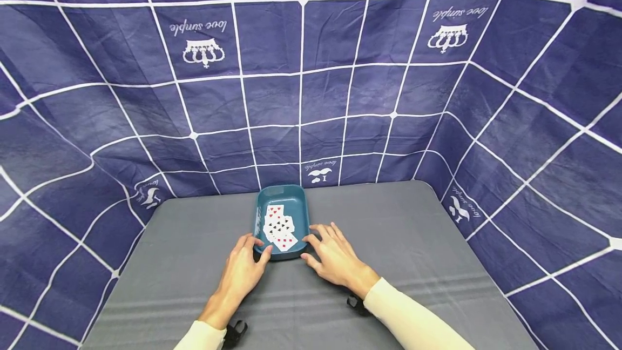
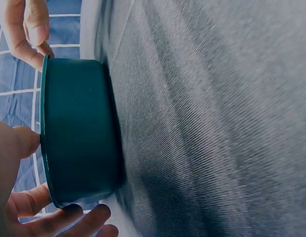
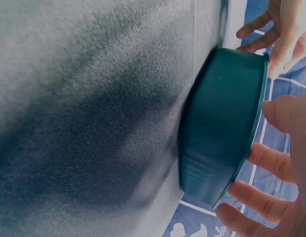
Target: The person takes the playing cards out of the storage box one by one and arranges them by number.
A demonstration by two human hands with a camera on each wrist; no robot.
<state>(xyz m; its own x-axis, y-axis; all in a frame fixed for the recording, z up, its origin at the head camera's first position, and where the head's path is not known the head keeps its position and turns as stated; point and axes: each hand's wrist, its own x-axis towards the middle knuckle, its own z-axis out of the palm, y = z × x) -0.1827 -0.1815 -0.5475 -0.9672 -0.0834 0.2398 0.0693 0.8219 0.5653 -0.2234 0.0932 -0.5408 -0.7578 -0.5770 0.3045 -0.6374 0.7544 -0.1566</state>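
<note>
A blue-green plastic tray (image 1: 300,215) lies on the grey cloth, with several playing cards (image 1: 279,227) spread face up inside it, red and black pips showing. My left hand (image 1: 244,265) holds the tray's near left corner, thumb (image 2: 25,142) at the near rim and fingers along the left side. At the near right corner my right hand (image 1: 336,257) grips the rim, thumb (image 3: 279,113) on the near side, fingers along the right side. From both wrist views the tray's outer wall shows close to the cloth, and its cards are hidden.
Grey cloth (image 1: 194,242) covers the table under the tray. Behind and at both sides hangs a dark blue curtain (image 1: 272,101) with white grid lines. Black straps (image 1: 235,334) are at both wrists, below the light sleeves.
</note>
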